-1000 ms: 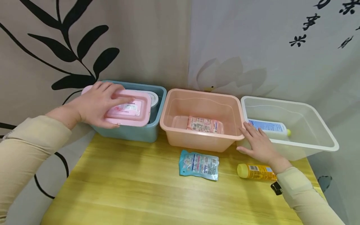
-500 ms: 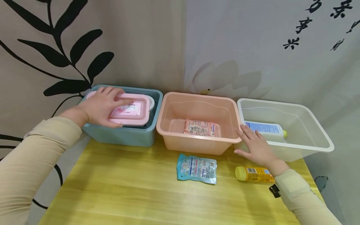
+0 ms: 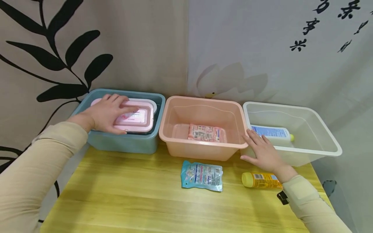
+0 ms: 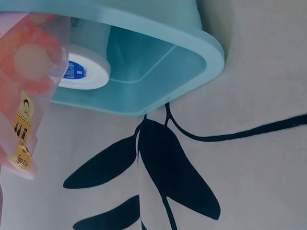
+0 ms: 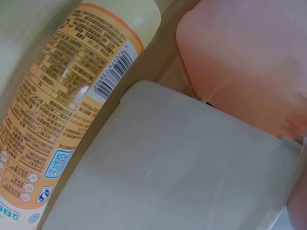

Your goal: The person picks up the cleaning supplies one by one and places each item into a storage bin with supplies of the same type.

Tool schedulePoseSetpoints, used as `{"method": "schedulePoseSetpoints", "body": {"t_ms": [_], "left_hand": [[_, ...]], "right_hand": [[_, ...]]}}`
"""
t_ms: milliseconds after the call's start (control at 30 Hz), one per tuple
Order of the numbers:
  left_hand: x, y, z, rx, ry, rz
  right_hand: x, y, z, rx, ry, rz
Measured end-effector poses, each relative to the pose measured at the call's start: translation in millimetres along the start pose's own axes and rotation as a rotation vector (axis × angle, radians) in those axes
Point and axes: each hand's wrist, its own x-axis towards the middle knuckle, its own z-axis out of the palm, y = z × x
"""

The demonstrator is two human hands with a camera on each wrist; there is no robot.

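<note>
Moved: pink pack (image 3: 134, 117) sits lower; its near edge, over the blue bin's (image 3: 122, 144) rim a second ago, now shows inside it.
Pink pack: left of frame, label up, in the bin's mouth, partly covering a white-lidded tub (image 4: 91, 79).
Left hand (image 3: 103, 113): fingers spread across the pack, gripping it, thumb along the near side.
Handling: looks like a setting-down; best kept level, eased past the tub, released only once supported. What lies beneath can't be seen.
Right hand (image 3: 263, 155): right of frame, fingers spread, resting where peach bin (image 3: 201, 152) and white bin (image 3: 309, 152) rims meet.
Worktop (image 3: 131, 200): blue pouch (image 3: 201, 176) lower centre, orange bottle (image 3: 262, 181) lower right.
</note>
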Motion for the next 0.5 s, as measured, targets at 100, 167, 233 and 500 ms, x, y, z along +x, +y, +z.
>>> {"method": "schedulePoseSetpoints", "body": {"t_ms": [100,167,233,500], "left_hand": [[2.6,0.2,3.2,-0.013,-0.011,-0.005],[4.7,0.0,5.5,-0.016,-0.02,-0.002],[6.8,0.0,7.8,-0.017,-0.029,0.0],[11.4,-1.9,22.7,-0.012,-0.088,-0.037]], "right_hand": [[-0.6,-0.9,-0.5,0.0,0.004,0.0],[-1.0,-0.9,-0.7,-0.006,0.008,0.0],[-1.3,-0.5,-0.7,-0.009,0.008,0.004],[0.0,-1.2,-0.2,0.01,-0.008,0.011]]}}
